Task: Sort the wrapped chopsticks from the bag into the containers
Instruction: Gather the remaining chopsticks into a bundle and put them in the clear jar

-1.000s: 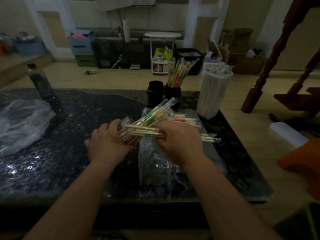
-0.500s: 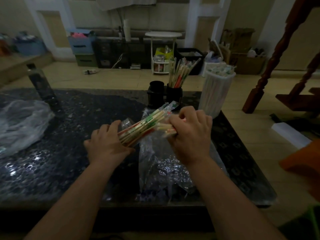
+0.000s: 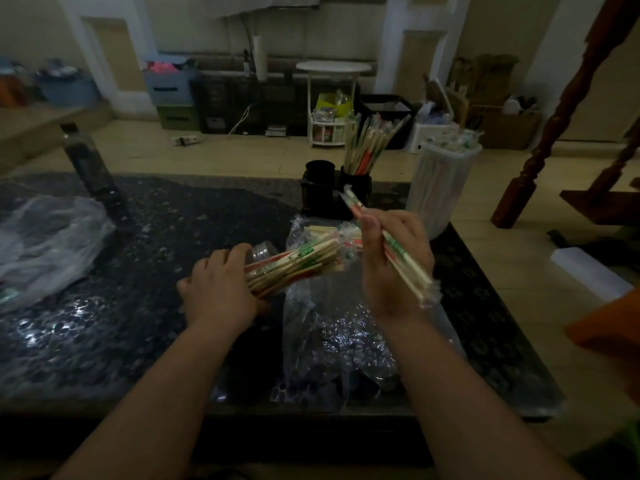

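table [image 3: 138, 323]: dark and shiny, everything below sits on it

clear bag [image 3: 329, 341]: crumpled flat on the table between the 2 forearms, closest thing to the camera, its open end up under the hands

left grip [image 3: 218, 292]: clenched round the near end of a fat bundle, knuckles up, just left of the bag

bundle [image 3: 298, 263]: wrapped chopsticks with red and green print, lying nearly level, far ends poking out to the right over the bag's mouth

right grip [image 3: 391, 268]: palm toward the camera, fingers curled round a few pulled pairs, thumb pressed on them, held up off the table

pulled pairs [image 3: 410, 268]: wrapped chopsticks slanting from lower right up to upper left, tips reaching toward the black holder; can't count them tbh

spare bag [image 3: 45, 244]: another clear plastic one, bunched up way over at the left edge

black holder [image 3: 320, 174]: 2 cups side by side at the far edge, left cup looks bare, right cup stuffed with standing chopsticks [image 3: 370, 143] fanning out

white tub [image 3: 440, 188]: tall, see-through-ish, right of the holder, packed to the top with wrapped chopsticks standing upright
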